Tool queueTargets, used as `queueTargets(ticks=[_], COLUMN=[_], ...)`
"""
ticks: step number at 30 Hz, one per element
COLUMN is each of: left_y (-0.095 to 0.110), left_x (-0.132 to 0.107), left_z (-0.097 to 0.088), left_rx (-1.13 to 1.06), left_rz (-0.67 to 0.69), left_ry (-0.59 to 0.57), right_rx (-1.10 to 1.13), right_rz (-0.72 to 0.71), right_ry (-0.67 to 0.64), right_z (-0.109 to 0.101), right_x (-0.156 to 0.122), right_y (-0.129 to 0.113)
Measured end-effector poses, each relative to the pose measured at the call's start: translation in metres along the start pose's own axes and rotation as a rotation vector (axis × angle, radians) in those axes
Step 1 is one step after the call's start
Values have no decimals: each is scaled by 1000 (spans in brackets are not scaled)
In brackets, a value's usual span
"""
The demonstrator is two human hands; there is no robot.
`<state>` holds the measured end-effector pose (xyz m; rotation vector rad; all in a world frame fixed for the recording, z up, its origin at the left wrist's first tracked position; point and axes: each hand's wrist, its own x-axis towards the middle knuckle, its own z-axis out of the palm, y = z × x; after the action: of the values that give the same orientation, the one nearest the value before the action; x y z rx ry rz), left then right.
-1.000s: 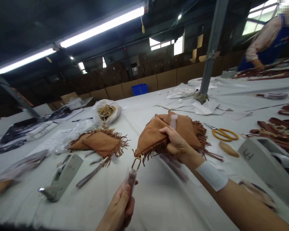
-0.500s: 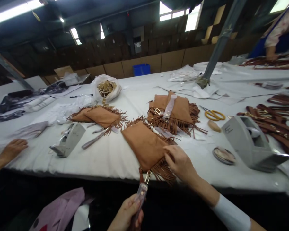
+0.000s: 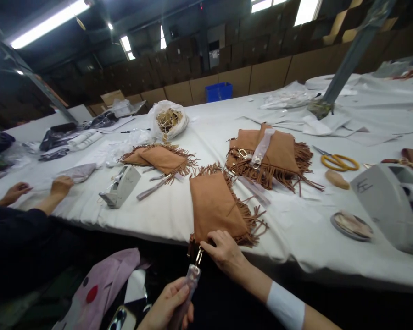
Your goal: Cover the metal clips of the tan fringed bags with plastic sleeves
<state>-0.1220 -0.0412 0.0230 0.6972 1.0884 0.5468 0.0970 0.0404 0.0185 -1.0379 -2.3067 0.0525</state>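
A tan fringed leather pouch [image 3: 215, 206] lies flat at the table's front edge, with its fringe to the right. From its lower left corner a gold clasp [image 3: 199, 255] hangs past the edge, joined to a wrist strap wrapped in clear plastic [image 3: 193, 276]. My left hand [image 3: 174, 302] is closed round this wrapped strap below the table edge. At the pouch's lower edge, close to the clasp, my right hand [image 3: 223, 251] grips the leather between thumb and fingers. More fringed pouches are piled behind it [image 3: 278, 151] and to the left [image 3: 165, 158].
Tape dispensers stand left [image 3: 120, 185] and right [image 3: 392, 206]. Yellow-handled scissors [image 3: 339, 162] and a tape roll [image 3: 351, 225] lie at the right. A bag of gold hardware [image 3: 168, 120] sits farther back. Another person's hands [image 3: 61, 185] work at the left around a plastic-wrapped item.
My right hand has moved from the pouch's fringed right side to its lower edge by the clasp. The pouch has turned slightly. The view has swung left, and the neighbour's hands have come further into view.
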Motion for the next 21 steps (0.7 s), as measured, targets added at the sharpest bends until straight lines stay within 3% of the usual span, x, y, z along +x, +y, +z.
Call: queueTargets(ticks=[4, 15, 21], left_y=[-7, 14, 13], left_x=[12, 35, 48], left_z=[13, 45, 46], left_rx=[50, 364, 385], left_rz=[70, 277, 287], left_ry=[102, 343, 351], right_rx=[47, 127, 200], right_rz=[-26, -3, 5], right_ry=[15, -15, -51], right_z=[3, 3, 2], right_x=[6, 5, 5], right_y=[6, 12, 16])
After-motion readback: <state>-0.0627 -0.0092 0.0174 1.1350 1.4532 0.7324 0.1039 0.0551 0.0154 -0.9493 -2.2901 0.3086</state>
